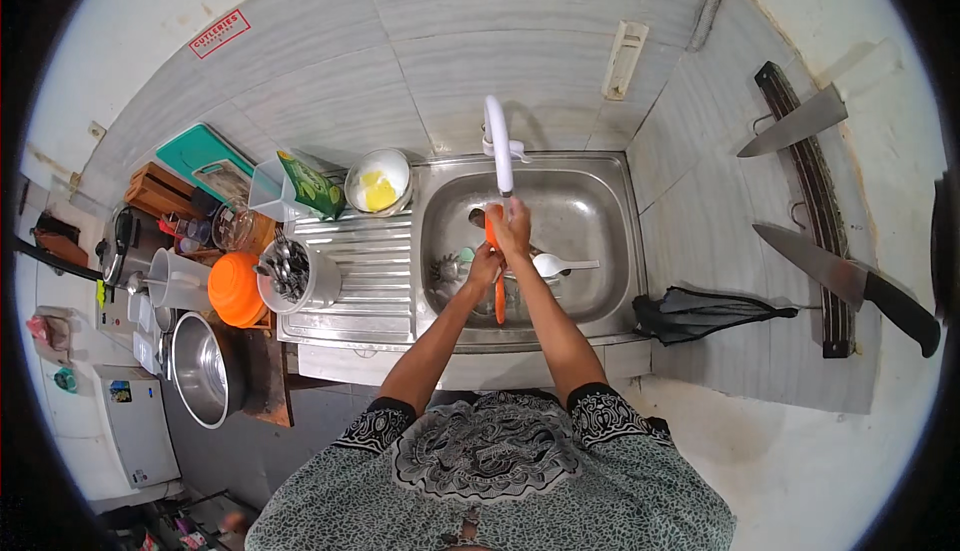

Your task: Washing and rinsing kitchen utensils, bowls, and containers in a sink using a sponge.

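My left hand (486,266) grips a long orange utensil (499,303) around its middle, over the stainless steel sink (600,251). At the utensil's upper, wider end is my right hand (513,230), just under the spout of the white faucet (498,130); whether its fingers are closed on the utensil is hard to tell. In the basin, right of my hands, lies a white ladle or large spoon (562,264). A metal whisk-like utensil (446,269) and other items, partly hidden by my hands and forearms, lie at the basin's left and bottom.
Left on the ribbed drainboard (349,326) stand a white tub of cutlery (322,281) and a bowl with yellow sponges (379,183). Farther left are an orange bowl (238,288) and a large metal pot (201,371). Knives (814,266) hang on the right wall, near a black mesh item (697,314).
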Action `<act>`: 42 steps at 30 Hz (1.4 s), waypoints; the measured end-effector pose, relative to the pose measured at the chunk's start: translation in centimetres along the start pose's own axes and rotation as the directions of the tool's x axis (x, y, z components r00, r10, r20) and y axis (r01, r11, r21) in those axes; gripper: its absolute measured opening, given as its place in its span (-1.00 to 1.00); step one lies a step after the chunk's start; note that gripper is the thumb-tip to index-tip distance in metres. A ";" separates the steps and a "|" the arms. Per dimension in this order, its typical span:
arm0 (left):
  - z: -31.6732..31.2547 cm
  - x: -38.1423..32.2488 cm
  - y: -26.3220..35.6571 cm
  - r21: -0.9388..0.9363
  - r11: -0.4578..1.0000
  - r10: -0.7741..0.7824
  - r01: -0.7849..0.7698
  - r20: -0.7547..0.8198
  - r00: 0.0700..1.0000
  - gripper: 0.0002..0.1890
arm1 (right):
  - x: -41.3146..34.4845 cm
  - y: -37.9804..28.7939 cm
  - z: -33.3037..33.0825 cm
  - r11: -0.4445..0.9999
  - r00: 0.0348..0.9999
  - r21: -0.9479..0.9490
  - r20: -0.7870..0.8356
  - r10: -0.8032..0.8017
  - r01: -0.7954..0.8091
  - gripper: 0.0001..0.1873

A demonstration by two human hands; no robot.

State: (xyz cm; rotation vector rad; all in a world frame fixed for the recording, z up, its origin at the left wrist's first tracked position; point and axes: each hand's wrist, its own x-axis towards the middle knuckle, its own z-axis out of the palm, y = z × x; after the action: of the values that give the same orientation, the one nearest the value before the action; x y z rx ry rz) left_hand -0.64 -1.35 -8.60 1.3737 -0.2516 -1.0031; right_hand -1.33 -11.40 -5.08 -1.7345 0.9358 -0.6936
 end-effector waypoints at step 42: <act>-0.3 0.7 1.3 0.767 0.526 0.621 -0.367 -0.052 0.782 -0.82 | 0.7 -7.9 -9.2 1.000 0.693 -0.020 0.721 0.022 -0.011 -0.71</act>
State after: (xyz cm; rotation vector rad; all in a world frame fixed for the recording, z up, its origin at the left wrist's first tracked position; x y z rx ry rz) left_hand 0.55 -1.74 -7.79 2.0006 -0.8268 -0.1228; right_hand -6.18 -15.04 5.46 -1.7841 0.3877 0.0563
